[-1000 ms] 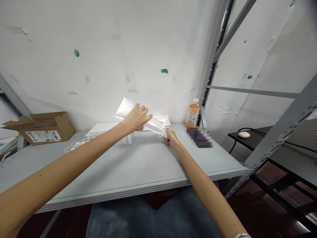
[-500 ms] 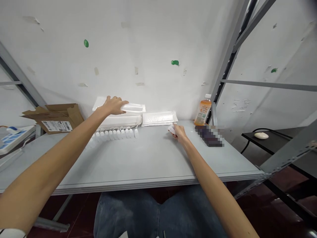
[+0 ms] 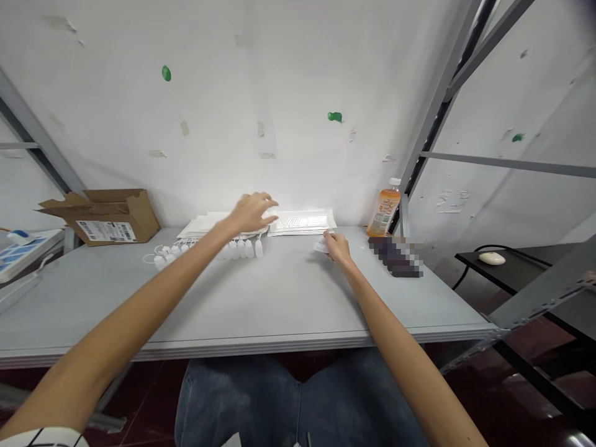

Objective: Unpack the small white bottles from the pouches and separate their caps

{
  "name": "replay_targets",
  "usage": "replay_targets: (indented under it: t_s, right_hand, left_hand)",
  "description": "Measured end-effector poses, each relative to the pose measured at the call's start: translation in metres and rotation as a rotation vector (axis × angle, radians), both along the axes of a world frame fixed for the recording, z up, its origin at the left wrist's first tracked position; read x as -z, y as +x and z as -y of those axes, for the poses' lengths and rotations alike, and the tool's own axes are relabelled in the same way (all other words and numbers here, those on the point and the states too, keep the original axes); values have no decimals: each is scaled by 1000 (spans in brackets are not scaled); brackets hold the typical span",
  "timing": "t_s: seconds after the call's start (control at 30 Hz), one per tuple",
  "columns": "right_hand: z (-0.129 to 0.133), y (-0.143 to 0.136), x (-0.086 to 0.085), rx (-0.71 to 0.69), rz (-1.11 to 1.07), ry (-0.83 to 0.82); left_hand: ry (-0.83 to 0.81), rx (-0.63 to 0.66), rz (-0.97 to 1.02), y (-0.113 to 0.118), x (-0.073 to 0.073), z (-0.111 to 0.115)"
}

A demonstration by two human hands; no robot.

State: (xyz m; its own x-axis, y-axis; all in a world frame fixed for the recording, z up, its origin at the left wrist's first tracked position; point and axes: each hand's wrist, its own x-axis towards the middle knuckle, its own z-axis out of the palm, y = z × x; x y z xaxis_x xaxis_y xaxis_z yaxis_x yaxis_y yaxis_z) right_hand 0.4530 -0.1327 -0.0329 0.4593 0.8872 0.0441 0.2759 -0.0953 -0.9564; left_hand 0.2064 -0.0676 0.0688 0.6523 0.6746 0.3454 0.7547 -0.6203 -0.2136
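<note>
1. Let go of one white mailer with the left hand [image 3: 254, 211], apparently onto the flat pile [image 3: 202, 225] at 11 o'clock from the lap [image 3: 242, 397].
2. Holding left fingers spread, seemingly free now, near the bubble-mailer stack [image 3: 305, 222] at 12 o'clock.
3. Still pinching a white slip [image 3: 321, 247] in the right hand [image 3: 337, 246], toward 1 o'clock.
</note>
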Motion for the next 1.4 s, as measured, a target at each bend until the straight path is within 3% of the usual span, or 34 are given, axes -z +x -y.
replay_targets:
  t_s: [0.1, 0.17, 0.27, 0.4, 0.57, 0.77, 1.03, 1.17, 1.4]
  right_hand:
    - [2, -4, 0, 8, 256, -2]
    - [2, -7, 0, -25, 357, 32]
    - [2, -11, 1, -81, 430, 54]
    - [4, -15, 3, -121, 443, 72]
    - [8, -15, -3, -261, 240, 11]
    - [11, -5, -11, -378, -14, -110]
    - [15, 10, -17, -505, -88, -175]
    - [12, 15, -15, -454, -88, -139]
    - [6, 21, -9, -217, -35, 40]
  left_hand:
    - [-134, 145, 140, 38, 28, 45]
    - [-233, 183, 218, 58, 51, 63]
    - [-412, 188, 341, 75, 79, 70]
    - [-608, 222, 563, 78, 98, 64]
    - [-740, 179, 727, 71, 109, 64]
    - [-705, 163, 734, 68, 119, 54]
    - [-726, 177, 726, 67, 123, 47]
    - [-761, 174, 737, 66, 120, 48]
    - [-848, 210, 732, 61, 115, 52]
